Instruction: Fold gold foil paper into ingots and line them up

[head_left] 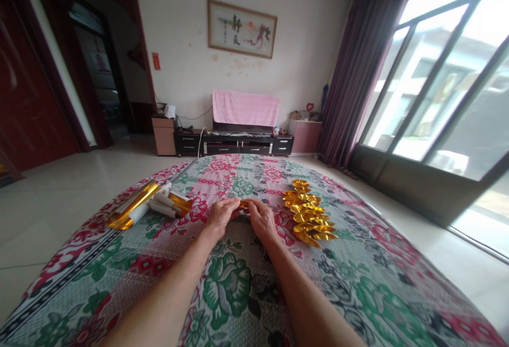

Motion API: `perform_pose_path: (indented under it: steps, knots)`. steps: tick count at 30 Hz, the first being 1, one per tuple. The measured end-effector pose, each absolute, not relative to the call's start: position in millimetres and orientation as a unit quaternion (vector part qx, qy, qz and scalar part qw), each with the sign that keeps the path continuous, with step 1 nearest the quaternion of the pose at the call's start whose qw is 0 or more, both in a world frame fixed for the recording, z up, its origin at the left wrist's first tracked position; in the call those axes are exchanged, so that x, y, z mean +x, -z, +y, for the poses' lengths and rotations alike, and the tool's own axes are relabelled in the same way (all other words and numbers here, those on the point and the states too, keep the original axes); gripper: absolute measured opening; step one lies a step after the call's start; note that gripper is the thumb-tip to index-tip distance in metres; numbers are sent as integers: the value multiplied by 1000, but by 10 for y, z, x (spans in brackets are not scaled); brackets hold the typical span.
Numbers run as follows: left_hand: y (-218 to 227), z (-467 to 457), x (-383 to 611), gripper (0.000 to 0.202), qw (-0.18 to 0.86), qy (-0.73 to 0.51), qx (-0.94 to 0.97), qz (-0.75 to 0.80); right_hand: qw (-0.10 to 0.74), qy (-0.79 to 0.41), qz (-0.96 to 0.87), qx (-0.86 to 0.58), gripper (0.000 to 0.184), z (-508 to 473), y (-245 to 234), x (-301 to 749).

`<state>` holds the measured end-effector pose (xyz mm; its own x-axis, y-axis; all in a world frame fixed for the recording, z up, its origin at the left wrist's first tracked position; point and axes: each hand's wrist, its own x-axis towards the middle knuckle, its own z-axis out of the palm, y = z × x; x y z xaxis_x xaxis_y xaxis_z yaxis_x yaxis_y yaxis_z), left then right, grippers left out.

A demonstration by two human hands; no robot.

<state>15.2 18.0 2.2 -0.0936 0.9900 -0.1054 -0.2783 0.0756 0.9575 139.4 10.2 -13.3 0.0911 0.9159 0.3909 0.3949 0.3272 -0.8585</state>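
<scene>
Between my two hands is a small piece of gold foil paper (244,204), gripped at both ends. My left hand (221,216) pinches its left end, with thumb and fingers pressed together. At the other end, my right hand (263,218) has its fingers closed on the same piece. The fingers hide most of its shape. To the right of my hands lies a pile of folded gold foil pieces (310,211), stacked in a long row. Rolled sheets of gold foil paper with white backs (137,206) rest on the left side of the table.
A patterned cloth with green and red flowers (228,288) covers the round table. Beyond it stands a low black cabinet (238,144) with a pink cloth (245,107) above. A purple curtain (350,66) hangs beside the large window at right.
</scene>
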Motion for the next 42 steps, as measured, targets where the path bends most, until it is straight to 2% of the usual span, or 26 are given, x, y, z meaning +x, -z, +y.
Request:
perform_pose_path:
  steps: [5,14,20,32,42]
  knots:
    - [7,203,160,27,550,-570,379,478,531,-240,-622,-523,36,78,128,1387]
    - [-56,152,170,21,592,-571,355,444,555,-273,-600,-508,35,58,76,1396]
    - [-45,166,174,18,585,-583,342,449,540,-271,-612,-511,33,59,84,1393]
    - [-60,149,180,19,569,-575,363,463,574,-314,-566,-501,34,79,92,1375]
    - [-6,179,197,19,540,-583,373,479,545,-290,-601,-508,36,63,93,1396]
